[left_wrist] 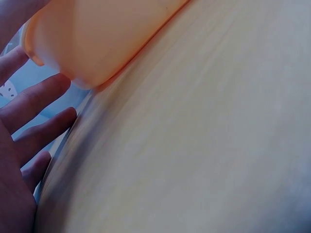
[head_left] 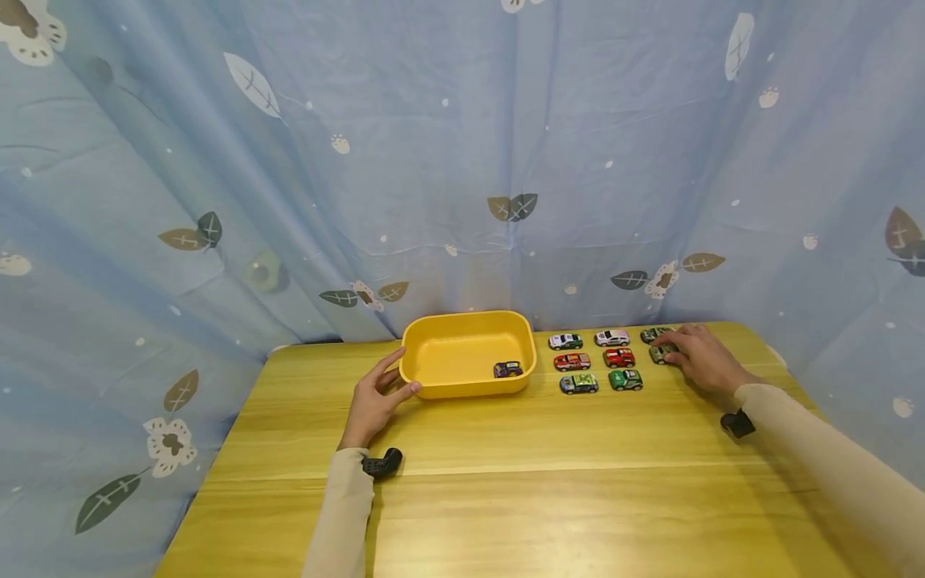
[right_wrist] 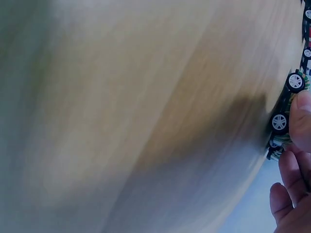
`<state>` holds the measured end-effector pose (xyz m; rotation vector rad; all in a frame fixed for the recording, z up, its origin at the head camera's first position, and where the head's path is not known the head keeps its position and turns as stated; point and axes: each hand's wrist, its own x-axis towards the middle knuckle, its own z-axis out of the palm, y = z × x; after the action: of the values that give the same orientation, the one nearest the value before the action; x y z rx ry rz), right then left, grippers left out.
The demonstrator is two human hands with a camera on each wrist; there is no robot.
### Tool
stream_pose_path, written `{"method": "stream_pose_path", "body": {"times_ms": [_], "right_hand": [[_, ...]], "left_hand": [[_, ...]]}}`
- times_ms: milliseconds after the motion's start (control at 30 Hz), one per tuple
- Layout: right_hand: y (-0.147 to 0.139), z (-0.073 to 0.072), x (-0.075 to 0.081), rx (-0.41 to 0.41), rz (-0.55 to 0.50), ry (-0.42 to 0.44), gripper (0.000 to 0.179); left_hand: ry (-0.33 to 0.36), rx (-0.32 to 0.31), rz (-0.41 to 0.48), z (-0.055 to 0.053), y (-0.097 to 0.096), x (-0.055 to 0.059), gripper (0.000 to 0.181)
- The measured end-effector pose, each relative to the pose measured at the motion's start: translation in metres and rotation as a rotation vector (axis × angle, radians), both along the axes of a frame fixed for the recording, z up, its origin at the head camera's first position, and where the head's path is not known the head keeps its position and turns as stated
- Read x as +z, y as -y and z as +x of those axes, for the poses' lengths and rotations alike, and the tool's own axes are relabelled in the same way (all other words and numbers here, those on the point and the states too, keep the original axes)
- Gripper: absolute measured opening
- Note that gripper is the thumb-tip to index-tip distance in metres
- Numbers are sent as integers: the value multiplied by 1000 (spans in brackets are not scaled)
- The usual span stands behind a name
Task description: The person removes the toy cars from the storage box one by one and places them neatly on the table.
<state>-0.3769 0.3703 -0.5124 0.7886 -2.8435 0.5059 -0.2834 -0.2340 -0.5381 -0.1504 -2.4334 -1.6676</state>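
A yellow plastic bin (head_left: pixel 433 391) stands on the table with a purple toy car (head_left: pixel 508 369) inside at its right front. My left hand (head_left: pixel 372 405) rests against the bin's left end, thumb at the front corner. Its fingers look fairly straight and spread in the left wrist view. At the far right, my right hand (head_left: pixel 704 360) pinches a camouflage toy car (head_left: pixel 661 353); in the right wrist view the thumb presses its side above the wheels. Another camouflage car (head_left: pixel 653 334) lies just behind it, near the fingertips.
Several toy cars sit in rows right of the bin, among them a green car (head_left: pixel 625 380), a red car (head_left: pixel 572 362) and a white car (head_left: pixel 565 342). A blue patterned curtain (head_left: pixel 448 201) hangs along the back edge of the wooden table (head_left: pixel 549 498).
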Motion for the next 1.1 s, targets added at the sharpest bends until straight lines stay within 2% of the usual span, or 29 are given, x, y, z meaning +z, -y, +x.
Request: {"method": "stream_pose_path", "body": {"times_ms": [200, 433, 667, 767, 900, 1000, 1100], "right_hand": [[-2, -2, -3, 1, -12, 0, 29], [2, 0, -2, 3, 28, -6, 38], [1, 2, 3, -48, 15, 1, 49], [-2, 4, 9, -53, -24, -4, 51], [3, 4, 24, -49, -92, -82, 50], [22, 0, 39, -60, -123, -170, 46], [55, -4, 51, -65, -159, -186, 45]], "left_hand": [[-9, 8, -8, 1, 2, 1, 71], [-8, 14, -6, 4, 2, -1, 72], [-9, 6, 12, 4, -1, -3, 73], [-10, 2, 7, 4, -1, -3, 73], [-15, -4, 9, 2, -1, 0, 72], [-21, -4, 19, 1, -1, 2, 71], [-24, -13, 27, 0, 0, 1, 70]]}}
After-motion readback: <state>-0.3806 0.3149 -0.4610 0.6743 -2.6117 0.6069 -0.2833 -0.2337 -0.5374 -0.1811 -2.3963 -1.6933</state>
